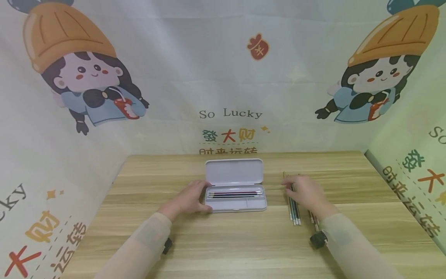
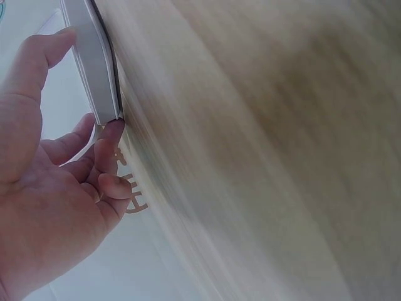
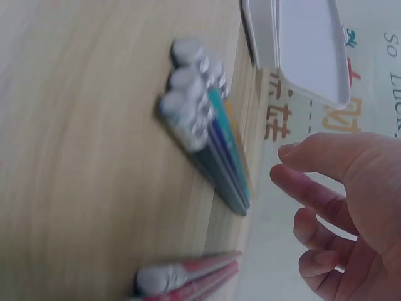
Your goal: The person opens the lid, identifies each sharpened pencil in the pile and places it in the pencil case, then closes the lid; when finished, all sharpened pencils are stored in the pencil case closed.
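Observation:
A white pencil case [image 1: 226, 205] lies on the table with its lid [image 1: 234, 171] raised at the back. Several pencils [image 1: 235, 194] lie lengthwise in its rear compartment. My left hand [image 1: 189, 198] grips the case's left end, thumb at the front corner and fingers towards the back. To the right of the case, my right hand [image 1: 306, 192] hovers over a bunch of pencils [image 1: 295, 213] with silvery-white ends facing me. In the right wrist view, its thumb and forefinger are close together with nothing visible between them. Red pencils [image 3: 200, 279] lie beside that bunch, partly under the right wrist.
The wooden table [image 1: 237, 244] has a light grain. A printed cloth [image 1: 174, 77] hangs behind it and along both sides. Each wrist wears a small black device [image 1: 318, 240].

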Motion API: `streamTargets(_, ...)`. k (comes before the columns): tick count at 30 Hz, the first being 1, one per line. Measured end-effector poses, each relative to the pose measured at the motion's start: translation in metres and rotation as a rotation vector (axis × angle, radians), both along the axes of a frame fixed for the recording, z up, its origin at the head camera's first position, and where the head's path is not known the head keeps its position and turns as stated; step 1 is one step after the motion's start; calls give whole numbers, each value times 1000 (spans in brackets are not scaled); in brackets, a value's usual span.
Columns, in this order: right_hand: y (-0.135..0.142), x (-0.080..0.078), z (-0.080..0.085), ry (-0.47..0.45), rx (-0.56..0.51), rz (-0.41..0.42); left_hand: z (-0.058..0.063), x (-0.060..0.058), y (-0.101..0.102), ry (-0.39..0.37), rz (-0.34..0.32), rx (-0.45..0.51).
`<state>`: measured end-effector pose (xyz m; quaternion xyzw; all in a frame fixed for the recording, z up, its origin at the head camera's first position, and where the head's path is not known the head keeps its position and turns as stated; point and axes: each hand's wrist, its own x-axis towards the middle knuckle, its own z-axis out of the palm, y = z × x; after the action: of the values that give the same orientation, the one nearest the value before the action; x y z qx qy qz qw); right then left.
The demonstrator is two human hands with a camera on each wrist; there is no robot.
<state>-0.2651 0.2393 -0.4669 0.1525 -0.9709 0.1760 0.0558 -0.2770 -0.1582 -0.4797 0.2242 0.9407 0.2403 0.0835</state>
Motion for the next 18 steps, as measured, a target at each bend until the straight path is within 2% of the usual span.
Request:
streamTargets(8, 15, 4, -3, -85, -14, -76, -1, 0, -1, 8, 0, -4)
streamTargets(18, 21, 5, -5, -86, 63, -113, 1, 1, 0, 5, 0, -1)
